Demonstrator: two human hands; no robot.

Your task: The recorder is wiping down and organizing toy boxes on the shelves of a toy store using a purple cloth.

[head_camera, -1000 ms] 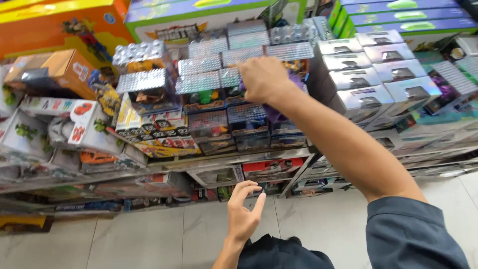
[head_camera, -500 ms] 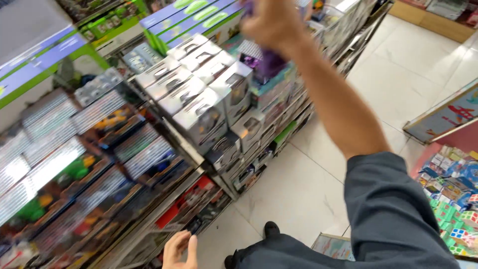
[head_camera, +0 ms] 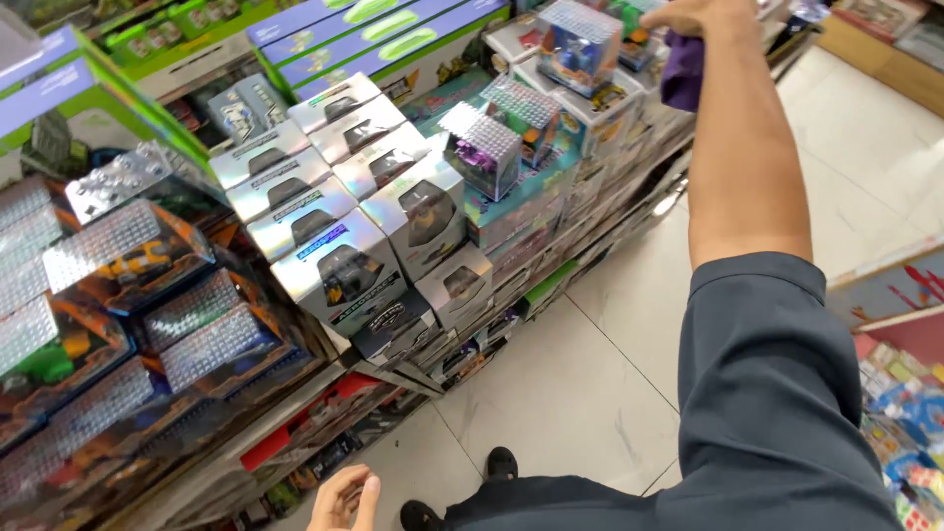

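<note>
Nearest, at the bottom edge, the left hand (head_camera: 344, 497) hangs loosely open and empty above the tiled floor (head_camera: 580, 393), keeping clear of the shelf (head_camera: 295, 413). Farther off, the right hand (head_camera: 693, 15) stretches out, fingers closed on a purple cloth (head_camera: 682, 71) against the stacked toy boxes (head_camera: 580, 44), seemingly wiping them.

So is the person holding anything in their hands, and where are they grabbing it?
The right hand grips a purple cloth by its top, so the rest hangs below the hand. The left hand is open and holds nothing.
</note>
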